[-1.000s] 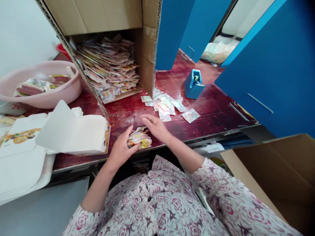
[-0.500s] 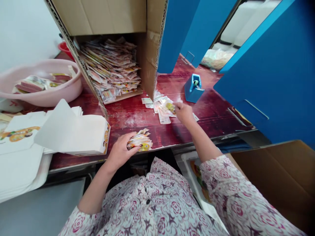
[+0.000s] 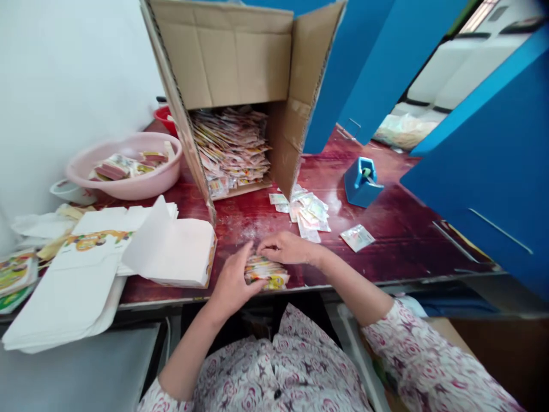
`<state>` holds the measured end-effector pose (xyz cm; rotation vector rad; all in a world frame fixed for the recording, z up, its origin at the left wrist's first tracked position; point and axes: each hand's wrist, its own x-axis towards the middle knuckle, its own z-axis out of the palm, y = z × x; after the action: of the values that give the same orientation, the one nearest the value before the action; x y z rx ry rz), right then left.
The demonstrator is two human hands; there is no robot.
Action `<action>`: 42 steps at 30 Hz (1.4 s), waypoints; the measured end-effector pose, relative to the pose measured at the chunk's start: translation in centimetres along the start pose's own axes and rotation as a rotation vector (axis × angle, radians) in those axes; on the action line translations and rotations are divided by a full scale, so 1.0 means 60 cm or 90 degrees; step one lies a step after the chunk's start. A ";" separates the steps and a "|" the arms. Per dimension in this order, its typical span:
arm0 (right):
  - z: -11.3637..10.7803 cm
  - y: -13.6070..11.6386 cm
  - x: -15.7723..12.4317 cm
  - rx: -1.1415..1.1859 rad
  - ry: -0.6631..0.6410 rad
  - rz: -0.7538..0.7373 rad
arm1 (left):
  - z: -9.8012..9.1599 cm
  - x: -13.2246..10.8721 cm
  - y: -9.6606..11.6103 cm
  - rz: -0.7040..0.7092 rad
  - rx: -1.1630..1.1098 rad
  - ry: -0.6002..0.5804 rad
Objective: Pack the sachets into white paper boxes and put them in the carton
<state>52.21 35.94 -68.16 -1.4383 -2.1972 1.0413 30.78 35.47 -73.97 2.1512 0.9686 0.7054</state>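
My left hand (image 3: 233,281) is curled around the left side of a stack of small printed packets (image 3: 271,272), thumb at the near side and fingers at the far side. This stack stands at the table's front edge. At its far side is my right hand (image 3: 288,248), its fingers bent and close together, near my left fingertips. Whether a packet is between those fingers is hidden. Beyond it lies a loose pile of clear packets (image 3: 312,212). One single packet (image 3: 357,237) rests apart, to the right.
An upright cardboard box (image 3: 295,129) holds many packets (image 3: 234,149). White cartons (image 3: 180,252) and a pink basin (image 3: 165,177) stand on the left. A blue tape dispenser (image 3: 360,186) is at the right, beside blue panels (image 3: 484,183).
My right hand has come back from the loose pile to the stack under my left hand. The yellow packet it held is no longer visible in it. The view has shifted.
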 end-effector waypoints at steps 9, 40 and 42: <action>-0.179 -0.008 0.230 -0.239 0.504 0.040 | 0.002 0.006 0.010 -0.020 -0.028 -0.048; -0.231 -0.055 0.373 -0.455 0.347 0.181 | 0.005 0.009 0.012 -0.032 -0.039 -0.045; -0.225 -0.052 0.363 -0.445 0.345 0.194 | 0.004 0.010 0.012 -0.026 -0.038 -0.043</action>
<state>48.67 59.95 -59.36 -2.0766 -2.0268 -0.1219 31.60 35.48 -73.44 2.0846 0.9416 0.6303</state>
